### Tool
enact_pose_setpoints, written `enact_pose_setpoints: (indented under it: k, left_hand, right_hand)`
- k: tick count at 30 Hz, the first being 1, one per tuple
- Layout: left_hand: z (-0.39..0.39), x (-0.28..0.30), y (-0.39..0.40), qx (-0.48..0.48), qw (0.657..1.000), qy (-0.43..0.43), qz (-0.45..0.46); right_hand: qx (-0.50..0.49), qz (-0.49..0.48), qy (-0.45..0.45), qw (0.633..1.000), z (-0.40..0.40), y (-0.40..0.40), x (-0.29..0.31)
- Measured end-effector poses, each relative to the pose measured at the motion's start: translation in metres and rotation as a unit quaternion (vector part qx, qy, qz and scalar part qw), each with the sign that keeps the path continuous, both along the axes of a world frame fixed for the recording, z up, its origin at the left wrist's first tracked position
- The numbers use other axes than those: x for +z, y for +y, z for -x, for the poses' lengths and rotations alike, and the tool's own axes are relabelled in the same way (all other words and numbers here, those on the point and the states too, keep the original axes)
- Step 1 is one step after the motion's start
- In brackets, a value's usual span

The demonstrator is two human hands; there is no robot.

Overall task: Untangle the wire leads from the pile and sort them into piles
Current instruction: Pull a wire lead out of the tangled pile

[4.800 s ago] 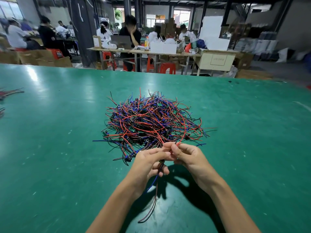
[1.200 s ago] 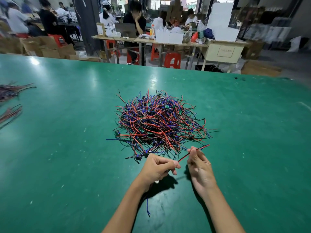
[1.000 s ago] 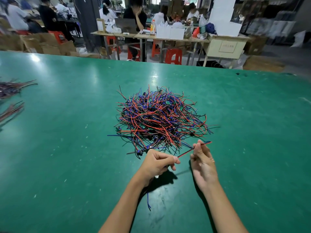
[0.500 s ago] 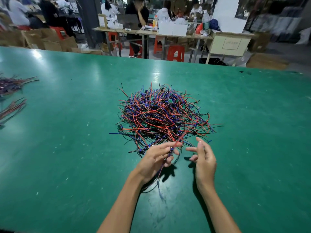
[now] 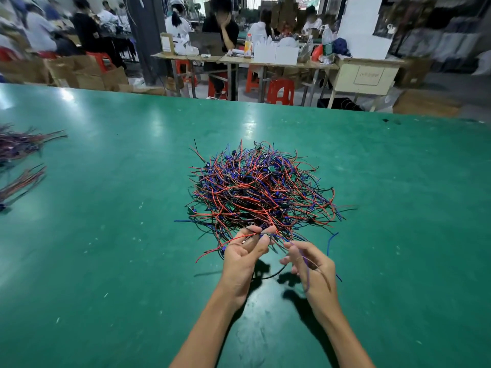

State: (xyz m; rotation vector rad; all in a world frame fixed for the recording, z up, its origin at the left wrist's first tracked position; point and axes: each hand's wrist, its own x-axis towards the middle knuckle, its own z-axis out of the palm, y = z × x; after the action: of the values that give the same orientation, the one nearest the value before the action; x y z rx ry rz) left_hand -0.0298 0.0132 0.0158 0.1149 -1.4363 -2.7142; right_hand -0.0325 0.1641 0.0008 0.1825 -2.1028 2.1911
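Observation:
A tangled pile of red, blue and black wire leads [image 5: 261,188] lies in the middle of the green table [image 5: 106,235]. At the pile's near edge my left hand [image 5: 245,254] pinches a small bunch of leads between thumb and fingers; a red lead trails from it to the left. My right hand [image 5: 310,266] is just right of it, fingers loosely curled, with a blue lead [image 5: 307,269] running across its palm and through its fingertips. Whether the right hand pinches that lead firmly is hard to tell.
Two sorted bundles of leads [image 5: 18,144] [image 5: 20,183] lie at the table's far left edge. Beyond the table's far edge stand work tables, red stools [image 5: 280,91], cardboard boxes and several seated people.
The red lead stretched between both hands has gone into the left hand's bunch. Both hands have moved up to the pile's near edge, and the right hand has taken up a blue lead.

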Motion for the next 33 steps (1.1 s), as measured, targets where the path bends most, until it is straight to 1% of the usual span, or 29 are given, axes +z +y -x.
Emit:
enact_pose_setpoints:
  k: [4,6,8,10,12,17,22,26,29,33]
  left_hand:
    - [-0.003,-0.007,0.003,-0.02,0.999,0.004,0.029]
    - [-0.005,-0.008,0.003,-0.021,0.998,0.012,0.054]
    - [-0.006,-0.007,0.004,-0.01,0.998,0.004,0.06]
    - [-0.006,-0.007,0.005,0.004,0.999,-0.012,0.05]
    - [-0.008,-0.007,0.007,0.0,0.998,-0.008,0.063]
    - [-0.01,-0.003,0.011,-0.025,0.995,0.003,0.097]
    - [-0.01,-0.001,0.011,-0.001,0.995,0.003,0.096]
    - [-0.012,0.002,0.011,0.001,0.996,-0.006,0.094]
    - [-0.012,0.001,0.011,-0.002,0.995,-0.003,0.101]
    - [-0.012,-0.001,0.008,-0.009,0.994,-0.011,0.111]
  right_hand:
    - [-0.033,0.045,-0.025,0.998,-0.001,0.005,-0.001]
    - [-0.05,0.104,-0.051,0.992,0.001,0.007,-0.001]
    - [-0.028,0.138,-0.069,0.988,0.003,0.011,0.0]
    - [0.016,0.129,-0.06,0.99,0.002,0.011,0.0]
    - [0.035,0.124,-0.051,0.99,0.0,0.01,0.0]
    - [-0.011,0.139,-0.066,0.988,0.001,0.012,-0.003]
    - [0.029,0.147,-0.062,0.987,0.002,0.019,-0.005]
    - [-0.021,0.156,-0.058,0.986,0.003,0.014,-0.005]
    - [-0.044,0.168,-0.072,0.982,0.003,0.012,-0.004]
    - [-0.02,0.157,-0.084,0.984,0.002,0.013,0.001]
